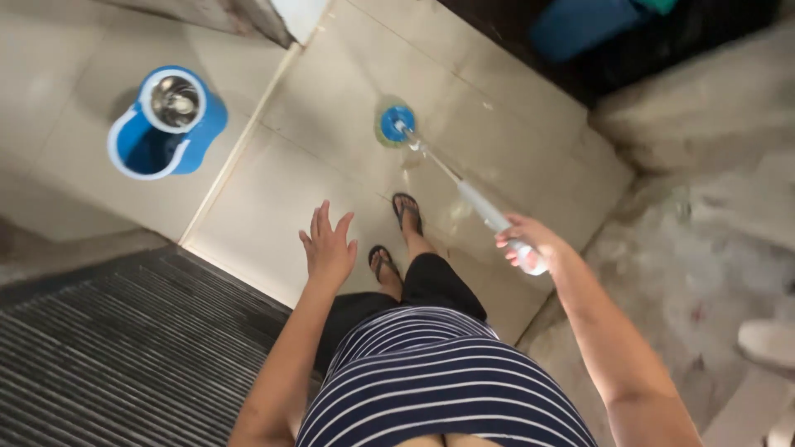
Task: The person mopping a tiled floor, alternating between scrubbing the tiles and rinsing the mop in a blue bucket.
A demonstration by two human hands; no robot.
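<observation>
1. Striped in navy and white, one shirt front (pixel 439 381) fills the bottom of the view; black trousers (pixel 431 285) and two feet in dark flip-flop sandals (pixel 406 211) show beyond it on beige floor tiles (pixel 290 182).
2. One right hand (pixel 526 244) is clenched around the pale grip of a long white-handled spin mop (pixel 476 203), whose round blue head (pixel 396 124) rests on the tiles ahead of the feet.
3. One left hand (pixel 327 244) hangs free, fingers spread, grasping nothing.
4. One blue plastic mop bucket with a steel spinner basket (pixel 170 120) stands well apart, to the left, across a tile joint.
5. One dark ribbed mat (pixel 116 348) covers the lower left; rough grey concrete (pixel 704 248) borders the tiles at right.
</observation>
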